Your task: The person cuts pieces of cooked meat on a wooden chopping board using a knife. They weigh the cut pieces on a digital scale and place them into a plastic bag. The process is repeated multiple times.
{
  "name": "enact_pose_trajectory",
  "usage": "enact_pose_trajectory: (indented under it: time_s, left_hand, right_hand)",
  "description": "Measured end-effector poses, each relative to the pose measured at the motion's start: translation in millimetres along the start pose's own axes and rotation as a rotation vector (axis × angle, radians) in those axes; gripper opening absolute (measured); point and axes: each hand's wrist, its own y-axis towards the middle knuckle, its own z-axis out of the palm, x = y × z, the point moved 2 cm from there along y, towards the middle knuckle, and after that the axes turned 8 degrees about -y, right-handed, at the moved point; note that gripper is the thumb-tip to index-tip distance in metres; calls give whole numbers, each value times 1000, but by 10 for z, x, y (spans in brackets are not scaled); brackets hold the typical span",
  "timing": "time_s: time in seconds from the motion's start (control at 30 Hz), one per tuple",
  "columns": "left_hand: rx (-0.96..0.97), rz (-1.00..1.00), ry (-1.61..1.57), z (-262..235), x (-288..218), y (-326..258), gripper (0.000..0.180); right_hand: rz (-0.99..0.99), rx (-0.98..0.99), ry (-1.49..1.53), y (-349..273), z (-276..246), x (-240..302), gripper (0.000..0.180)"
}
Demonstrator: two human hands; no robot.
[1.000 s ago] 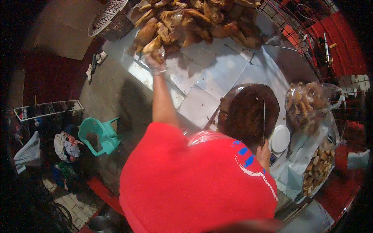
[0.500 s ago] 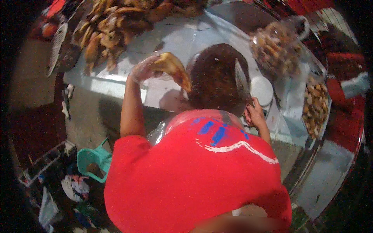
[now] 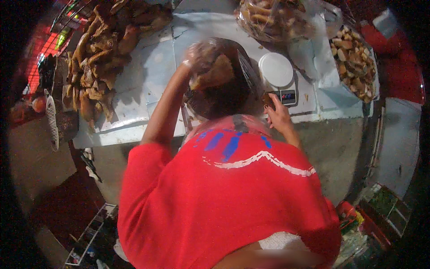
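My left hand (image 3: 199,56), in a clear plastic glove and blurred by motion, grips a brown piece of cooked poultry (image 3: 218,74). It holds the piece on or just above a round, dark chopping block (image 3: 219,104); I cannot tell whether they touch. At the block's right side my right hand (image 3: 281,115) is closed round the brown handle of a large knife (image 3: 249,67). The blade rises from that hand, pointing away from me, along the block's right edge and right of the poultry.
Brown cooked poultry pieces (image 3: 96,58) are heaped at the left of the white table (image 3: 154,80). Right of the block stands a scale with a round white plate (image 3: 276,70). Beyond it lie a clear bag of brown pieces (image 3: 268,18) and a tray of chopped chunks (image 3: 356,65).
My left hand has brought the poultry piece from left of the chopping block to over it. The view has shifted, and the scale's buttons now show beside my right hand.
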Motion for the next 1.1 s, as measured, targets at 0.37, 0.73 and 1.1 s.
enact_pose_trajectory:
  time_s: [0.37, 0.73, 1.1]
  left_hand:
    - [-224, 40, 449, 411, -153, -1304, 47]
    - [-318, 230, 306, 447, -359, -1234, 29]
    - [-295, 169, 435, 481, -535, -1173, 35]
  right_hand:
    - [-239, 9, -466, -211, 3, 650, 67]
    - [-361, 19, -616, -243, 51, 717, 66]
    - [-230, 175, -617, -126, 90, 949, 72]
